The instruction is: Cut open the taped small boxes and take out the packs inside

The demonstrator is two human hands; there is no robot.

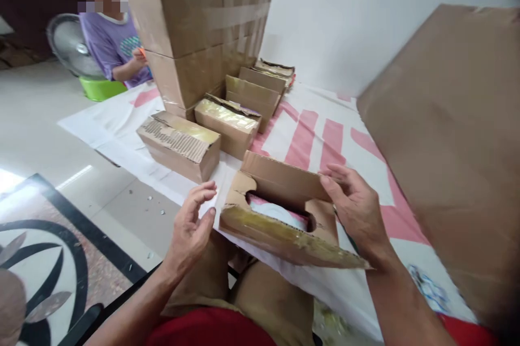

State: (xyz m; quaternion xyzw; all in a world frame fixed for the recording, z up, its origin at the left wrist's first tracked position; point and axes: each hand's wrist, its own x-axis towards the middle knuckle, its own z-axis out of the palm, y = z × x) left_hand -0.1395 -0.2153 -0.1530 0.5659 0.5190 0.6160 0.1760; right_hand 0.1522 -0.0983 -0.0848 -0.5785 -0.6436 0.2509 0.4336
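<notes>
In front of me an opened cardboard box lies at the table's near edge. Its back flap stands up, while the tape-stained front flap hangs outward. Side flaps are folded partly in, and a white and pink item shows inside; its kind I cannot make out. My right hand has the right corner of the back flap between thumb and fingers. To the left of the box, my left hand is open with curved fingers, apart from the box and holding nothing.
Small cardboard boxes stand in a row beyond mine, beside tall stacked cartons. A large carton rises at the right. The table has a white and pink cloth. A person in a purple top is at the far left.
</notes>
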